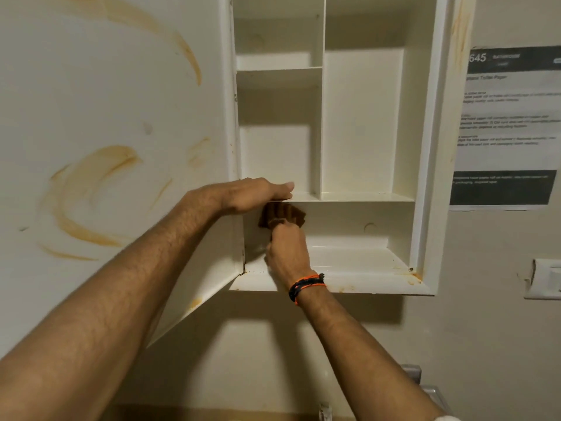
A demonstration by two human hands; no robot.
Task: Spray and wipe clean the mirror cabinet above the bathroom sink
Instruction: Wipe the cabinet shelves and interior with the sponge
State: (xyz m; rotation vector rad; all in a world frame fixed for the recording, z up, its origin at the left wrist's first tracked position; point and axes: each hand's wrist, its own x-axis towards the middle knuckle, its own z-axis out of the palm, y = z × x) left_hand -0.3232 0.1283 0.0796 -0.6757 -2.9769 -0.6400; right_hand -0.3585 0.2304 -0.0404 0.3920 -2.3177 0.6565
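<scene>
While your head camera looks up into the open mirror cabinet (367, 123), your left hand (258, 194) lies flat on the front edge of the middle shelf (364, 197), fingers straight and together, thumb side tucked under the lip, so that grip is spread and holds nothing. Just below it, your right hand (287, 250) reaches into the lowest compartment and pinches a brown cloth (282, 214), the fingers curled round its bunched lower end while the rest fans up against the back wall, right under the shelf and touching your left hand's underside. An orange and black bracelet (306, 285) sits on your right wrist, over the cabinet's bottom ledge (364, 287). The cabinet door (106, 132) hangs swung out to the left, its inner face smeared with curved orange-brown streaks (91, 189). Smaller rust-coloured marks show along the ledge near its right corner and up the right frame. The upper compartments, split by a vertical divider (322, 101), hold nothing you can see. On the wall to the right hangs a printed notice (507, 123), its text too blurred to read beyond "645", and below it a wall switch plate (543, 279).
</scene>
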